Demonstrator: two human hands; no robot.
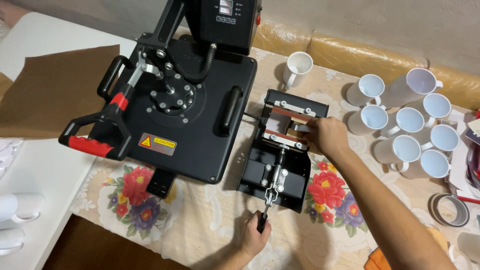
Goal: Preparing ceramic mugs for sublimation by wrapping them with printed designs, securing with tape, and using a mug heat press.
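Observation:
A small black mug press [276, 170] sits on the flowered tablecloth, right of a large black heat press [190, 110]. My left hand [255, 236] grips the black knob at the end of the mug press's metal lever [271, 192], near the table's front. My right hand [327, 134] reaches in from the right and holds a white mug [301, 128] lying inside the red-edged heating wrap [282, 125]. Most of that mug is hidden by the wrap and my fingers.
Several white mugs [407, 135] lie clustered at the right, and one more mug [298, 67] stands behind the mug press. A tape roll [449, 210] lies at the right front. A brown sheet [55, 90] covers the white surface at left.

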